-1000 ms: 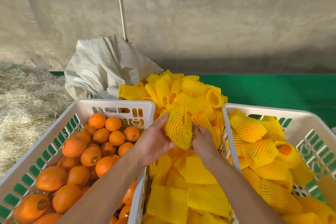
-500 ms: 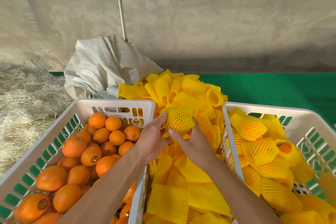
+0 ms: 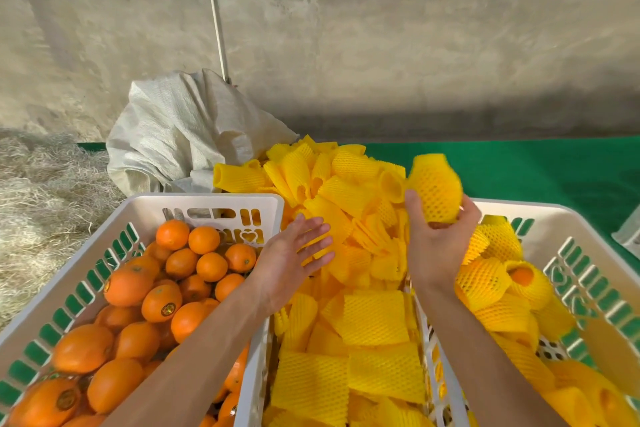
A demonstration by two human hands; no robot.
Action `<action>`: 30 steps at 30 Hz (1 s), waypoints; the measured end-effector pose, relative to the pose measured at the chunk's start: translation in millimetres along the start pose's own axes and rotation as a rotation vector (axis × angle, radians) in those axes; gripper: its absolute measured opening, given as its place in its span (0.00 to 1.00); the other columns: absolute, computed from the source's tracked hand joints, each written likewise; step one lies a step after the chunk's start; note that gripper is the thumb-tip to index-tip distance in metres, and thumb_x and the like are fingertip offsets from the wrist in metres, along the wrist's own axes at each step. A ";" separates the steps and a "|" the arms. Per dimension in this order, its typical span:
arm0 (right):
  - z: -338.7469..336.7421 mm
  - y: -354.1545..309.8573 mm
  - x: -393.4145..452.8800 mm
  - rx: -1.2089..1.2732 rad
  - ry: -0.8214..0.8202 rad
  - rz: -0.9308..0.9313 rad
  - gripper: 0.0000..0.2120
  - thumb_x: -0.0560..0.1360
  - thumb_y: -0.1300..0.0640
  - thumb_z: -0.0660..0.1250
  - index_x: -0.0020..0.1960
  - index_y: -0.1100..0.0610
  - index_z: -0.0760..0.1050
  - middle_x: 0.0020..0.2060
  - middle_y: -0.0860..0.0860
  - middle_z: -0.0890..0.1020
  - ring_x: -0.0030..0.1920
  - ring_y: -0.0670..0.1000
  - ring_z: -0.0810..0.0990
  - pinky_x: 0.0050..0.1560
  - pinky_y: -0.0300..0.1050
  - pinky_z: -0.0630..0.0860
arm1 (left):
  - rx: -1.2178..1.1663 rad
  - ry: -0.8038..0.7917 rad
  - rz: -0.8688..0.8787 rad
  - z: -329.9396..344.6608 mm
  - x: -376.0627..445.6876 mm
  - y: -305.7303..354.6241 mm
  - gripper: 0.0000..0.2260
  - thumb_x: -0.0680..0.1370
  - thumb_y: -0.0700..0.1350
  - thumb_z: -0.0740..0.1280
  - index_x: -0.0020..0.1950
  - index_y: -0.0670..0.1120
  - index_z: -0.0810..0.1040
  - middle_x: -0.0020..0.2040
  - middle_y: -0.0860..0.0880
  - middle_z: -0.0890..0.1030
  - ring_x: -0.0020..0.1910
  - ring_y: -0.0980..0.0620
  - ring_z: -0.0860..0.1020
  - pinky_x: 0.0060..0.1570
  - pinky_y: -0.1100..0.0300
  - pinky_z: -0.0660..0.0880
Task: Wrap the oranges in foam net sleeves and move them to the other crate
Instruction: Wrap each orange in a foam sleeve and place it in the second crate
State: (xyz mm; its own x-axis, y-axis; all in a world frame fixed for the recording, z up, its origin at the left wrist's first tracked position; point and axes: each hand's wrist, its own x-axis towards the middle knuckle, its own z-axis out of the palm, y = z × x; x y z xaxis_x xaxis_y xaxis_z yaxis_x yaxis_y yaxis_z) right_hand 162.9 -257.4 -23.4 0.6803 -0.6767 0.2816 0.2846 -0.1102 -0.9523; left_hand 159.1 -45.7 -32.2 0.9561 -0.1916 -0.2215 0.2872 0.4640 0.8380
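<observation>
The right hand (image 3: 438, 243) is holding the wrapped orange (image 3: 436, 189) upright, its fingers curled around it, just over the right crate's (image 3: 568, 215) far left corner. The left hand (image 3: 294, 262) is hanging open, holding nothing.

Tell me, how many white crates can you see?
2. The left crate, under the left hand, holds bare oranges. The right crate, below the right hand, holds wrapped oranges. Both run off the picture's bottom edge.
</observation>
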 end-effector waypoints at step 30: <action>-4.5 44.4 -19.0 -1.281 -1.269 0.033 0.30 0.80 0.40 0.66 0.76 0.55 0.66 0.74 0.57 0.71 0.72 0.59 0.70 0.68 0.50 0.70 | 0.721 0.199 0.820 -23.4 0.4 12.5 0.10 0.86 0.43 0.62 0.54 0.41 0.81 0.51 0.48 0.83 0.51 0.52 0.81 0.51 0.60 0.79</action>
State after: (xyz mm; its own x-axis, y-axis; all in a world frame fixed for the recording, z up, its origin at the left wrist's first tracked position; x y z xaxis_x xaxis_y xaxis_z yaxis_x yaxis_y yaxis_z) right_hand 159.5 -252.7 -71.6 0.8974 0.1533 -0.4137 0.0368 -0.9605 -0.2759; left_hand 164.4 -19.7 -33.5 0.8518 0.1154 0.5110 -0.4758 -0.2377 0.8468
